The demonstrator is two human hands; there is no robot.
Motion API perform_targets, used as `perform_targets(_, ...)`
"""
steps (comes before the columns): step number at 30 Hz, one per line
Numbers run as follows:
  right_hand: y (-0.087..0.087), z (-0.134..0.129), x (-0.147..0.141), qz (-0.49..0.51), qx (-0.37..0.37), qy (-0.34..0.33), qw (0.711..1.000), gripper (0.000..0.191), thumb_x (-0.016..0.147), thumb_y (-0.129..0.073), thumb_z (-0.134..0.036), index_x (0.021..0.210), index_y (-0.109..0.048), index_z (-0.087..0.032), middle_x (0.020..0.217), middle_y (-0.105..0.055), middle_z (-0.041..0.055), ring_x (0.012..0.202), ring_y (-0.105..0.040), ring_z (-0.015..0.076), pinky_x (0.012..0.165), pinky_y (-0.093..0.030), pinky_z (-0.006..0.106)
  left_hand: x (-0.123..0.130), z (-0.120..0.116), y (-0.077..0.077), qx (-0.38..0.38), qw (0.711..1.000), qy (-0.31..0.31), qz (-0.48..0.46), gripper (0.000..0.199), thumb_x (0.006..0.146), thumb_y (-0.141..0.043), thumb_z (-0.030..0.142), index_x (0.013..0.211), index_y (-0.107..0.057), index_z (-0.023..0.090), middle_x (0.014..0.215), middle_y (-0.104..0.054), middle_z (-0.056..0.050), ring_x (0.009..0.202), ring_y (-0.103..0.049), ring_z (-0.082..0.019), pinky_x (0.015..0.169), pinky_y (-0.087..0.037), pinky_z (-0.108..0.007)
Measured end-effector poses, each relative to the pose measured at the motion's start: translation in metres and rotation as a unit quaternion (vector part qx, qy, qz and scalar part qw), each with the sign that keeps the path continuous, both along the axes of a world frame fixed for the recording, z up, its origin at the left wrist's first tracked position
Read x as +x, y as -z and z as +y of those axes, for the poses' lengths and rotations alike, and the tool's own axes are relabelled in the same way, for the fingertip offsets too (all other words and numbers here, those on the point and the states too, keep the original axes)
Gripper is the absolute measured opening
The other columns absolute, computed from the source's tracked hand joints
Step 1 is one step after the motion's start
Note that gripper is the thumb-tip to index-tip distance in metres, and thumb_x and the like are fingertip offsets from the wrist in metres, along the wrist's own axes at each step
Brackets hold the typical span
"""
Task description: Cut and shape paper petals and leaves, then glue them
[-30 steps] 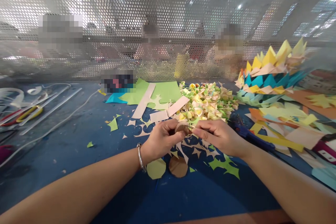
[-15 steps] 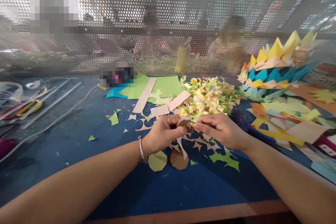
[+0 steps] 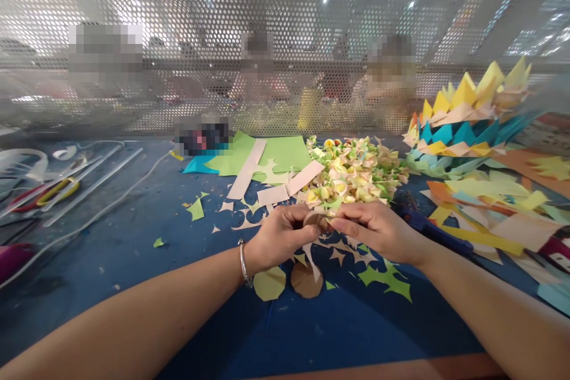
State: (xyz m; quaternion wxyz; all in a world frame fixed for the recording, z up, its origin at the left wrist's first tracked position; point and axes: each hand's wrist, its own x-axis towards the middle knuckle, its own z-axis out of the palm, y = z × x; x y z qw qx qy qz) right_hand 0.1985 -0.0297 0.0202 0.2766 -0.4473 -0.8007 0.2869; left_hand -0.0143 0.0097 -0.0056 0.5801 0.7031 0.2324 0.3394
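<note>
In my left hand (image 3: 282, 237), fingers closed, is a small brown cardboard disc (image 3: 314, 219) held by its edge. My right hand (image 3: 378, 230) pinches at the disc's right side; what lies between those fingertips is too small to make out. Below the hands, another brown cardboard disc (image 3: 306, 282) rests on the blue table (image 3: 214, 332), beside a pale green paper disc (image 3: 269, 284). Just beyond my fingers rises a heap of small folded paper flowers (image 3: 354, 172) in pink, yellow and green.
Green paper sheets (image 3: 285, 151) and pink strips (image 3: 247, 169) lie behind my left hand. Green offcuts (image 3: 389, 279) are scattered nearby. A blue glue gun (image 3: 434, 233), paper scraps (image 3: 485, 190) and a spiky paper crown (image 3: 467, 124) are right; yellow-handled scissors (image 3: 59, 191) and clear sticks (image 3: 95, 185) left.
The whole view has shifted, so the table sits slightly lower in the picture. Both hands keep their hold around the brown disc with hardly any movement.
</note>
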Motion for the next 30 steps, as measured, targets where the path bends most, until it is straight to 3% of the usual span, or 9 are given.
perform_targets(12,0.001,-0.0005,0.0022,-0.007,-0.003,0.012,1.0,0.045,0.098,-0.048,-0.052,0.067,-0.047,-0.02,0.06,-0.037,-0.0042,0.055,-0.037,0.0093,0.051,-0.029,0.025,0.001,-0.0017,-0.003,-0.008,1.0,0.001,0.006,0.017,0.079,-0.063,0.025,0.067,-0.062,0.012,0.069,-0.051,0.0,0.064,-0.043,-0.011,0.063,-0.033,-0.029)
perform_targets(21,0.0069,0.0016,0.0065,0.009,0.006,0.044,0.999,0.047,0.097,-0.051,-0.054,0.066,-0.046,-0.019,0.062,-0.037,-0.0038,0.056,-0.036,0.0091,0.052,-0.03,0.026,0.0023,-0.0035,-0.0016,-0.1,0.994,0.011,-0.041,0.017,0.081,-0.069,0.028,0.075,-0.065,0.013,0.068,-0.05,0.003,0.065,-0.04,-0.009,0.063,-0.034,-0.025)
perform_targets(30,0.0043,0.0,0.0075,0.006,0.001,0.029,1.0,0.045,0.097,-0.05,-0.054,0.068,-0.049,-0.019,0.062,-0.04,-0.0036,0.055,-0.038,0.0092,0.051,-0.03,0.025,0.0014,-0.0009,-0.0035,-0.059,0.998,0.013,-0.013,0.017,0.079,-0.071,0.029,0.073,-0.067,0.013,0.069,-0.053,0.001,0.067,-0.043,-0.011,0.065,-0.037,-0.027)
